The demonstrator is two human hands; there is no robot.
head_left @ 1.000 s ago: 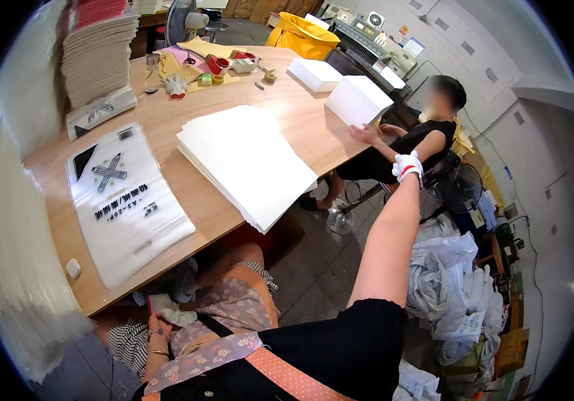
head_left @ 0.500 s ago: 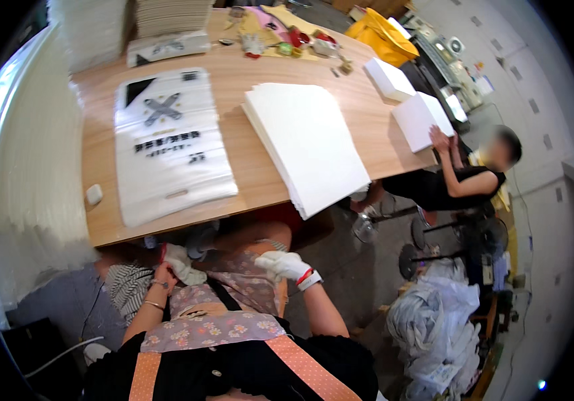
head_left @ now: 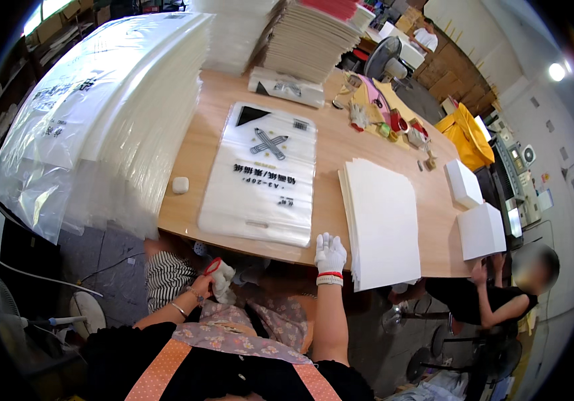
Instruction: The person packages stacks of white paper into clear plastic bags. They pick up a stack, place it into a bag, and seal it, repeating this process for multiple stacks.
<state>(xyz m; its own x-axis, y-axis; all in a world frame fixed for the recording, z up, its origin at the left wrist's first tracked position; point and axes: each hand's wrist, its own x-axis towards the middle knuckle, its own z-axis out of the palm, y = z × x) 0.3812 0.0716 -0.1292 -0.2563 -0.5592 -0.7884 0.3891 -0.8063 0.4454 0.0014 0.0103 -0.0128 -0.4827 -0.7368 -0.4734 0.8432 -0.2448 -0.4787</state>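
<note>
My right hand [head_left: 330, 252], in a white glove with a red cuff, is at the table's front edge, fingers stretched out, palm side not visible. It lies between a pile of printed clear plastic bags [head_left: 260, 180] and a stack of white paper sheets [head_left: 384, 220], and holds nothing that I can see. Over my lap, my bare left hand [head_left: 201, 286] is closed on a loose white glove [head_left: 223, 284], whose red-edged opening points up. Part of that hand's fingers is hidden by the glove.
Tall piles of plastic bags [head_left: 126, 127] line the table's left side. A small white case [head_left: 180, 185] sits near the left edge. White paper blocks [head_left: 482, 230] and a yellow bag [head_left: 466, 137] stand at the right, where a seated person [head_left: 500, 294] handles a block.
My right hand has moved from above my lap forward to the table edge, its fingers now spread. The left hand still has the glove over my lap. The view has shifted.
</note>
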